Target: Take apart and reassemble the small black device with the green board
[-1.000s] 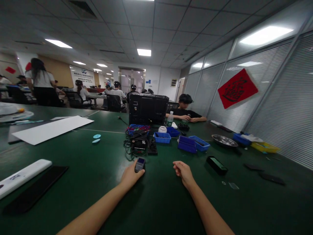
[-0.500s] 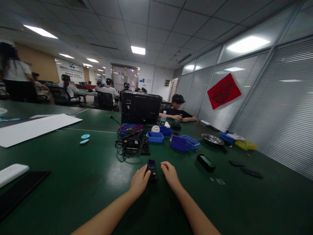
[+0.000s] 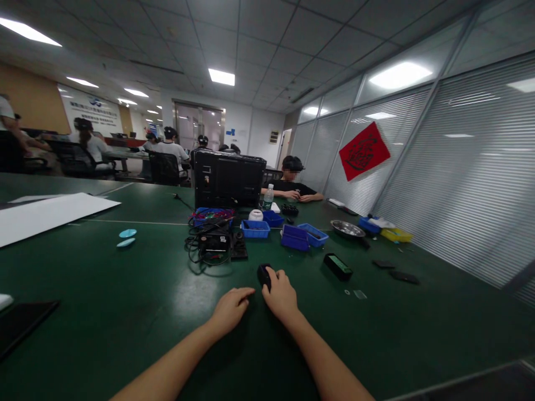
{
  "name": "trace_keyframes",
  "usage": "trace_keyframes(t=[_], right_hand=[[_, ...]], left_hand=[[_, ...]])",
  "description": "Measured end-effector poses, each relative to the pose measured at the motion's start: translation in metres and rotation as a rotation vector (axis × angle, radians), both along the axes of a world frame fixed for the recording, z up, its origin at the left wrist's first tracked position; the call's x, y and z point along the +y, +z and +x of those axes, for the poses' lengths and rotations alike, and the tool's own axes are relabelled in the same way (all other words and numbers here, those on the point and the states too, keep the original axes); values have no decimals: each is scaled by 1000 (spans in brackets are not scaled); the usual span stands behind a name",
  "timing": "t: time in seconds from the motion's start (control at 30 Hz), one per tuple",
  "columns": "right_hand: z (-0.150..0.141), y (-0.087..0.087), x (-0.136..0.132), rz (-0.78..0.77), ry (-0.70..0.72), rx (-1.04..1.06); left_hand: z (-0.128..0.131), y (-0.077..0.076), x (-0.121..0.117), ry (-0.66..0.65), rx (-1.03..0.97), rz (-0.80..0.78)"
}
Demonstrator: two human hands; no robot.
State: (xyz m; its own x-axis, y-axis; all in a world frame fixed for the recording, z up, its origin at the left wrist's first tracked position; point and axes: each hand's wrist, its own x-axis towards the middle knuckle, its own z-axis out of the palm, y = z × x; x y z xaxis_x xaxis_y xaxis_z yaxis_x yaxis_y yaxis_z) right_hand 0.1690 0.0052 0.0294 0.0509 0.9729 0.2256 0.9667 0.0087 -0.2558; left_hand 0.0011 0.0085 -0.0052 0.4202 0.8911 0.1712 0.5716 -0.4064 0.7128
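A small black handheld device (image 3: pixel 263 274) lies on the green table (image 3: pixel 125 301) in front of me. My right hand (image 3: pixel 281 296) is wrapped over its near end, fingers curled round it. Just to the left, my left hand (image 3: pixel 230 308) rests on the table with fingers loosely curled and nothing in it, a little apart from the device.
Beyond my hands lie a tangle of black cables and a charger (image 3: pixel 213 245), blue bins (image 3: pixel 297 236), a black case (image 3: pixel 228 181), a black box (image 3: pixel 338 266) and a metal dish (image 3: pixel 346 228). A person (image 3: pixel 292 186) sits across the table; others sit farther back. A white board (image 3: pixel 45 214) lies left.
The device passed from my left hand to my right. My left hand let go and drew back onto the table. The view swung to the right.
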Motion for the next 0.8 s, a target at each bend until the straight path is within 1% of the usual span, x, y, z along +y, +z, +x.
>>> trace_keyframes(t=[0.07,0.2,0.3,0.4,0.57,0.8], right_hand=[[6,-1,3,6,-22,-1],[10,-5,5,-1,-22,13],[11,-5,6,-25,-21,47],[17,-1,9,-79,-44,122],[36,4,19,-151,-88,267],[56,0,29,-172,-156,213]], left_hand=[[0,1,-1,5,9,-5],[-2,6,-5,0,16,-11],[-2,7,-7,32,5,-37],[-1,8,-7,67,-39,-68],[-1,7,-7,71,-86,-104],[-1,7,-8,57,-108,-107]])
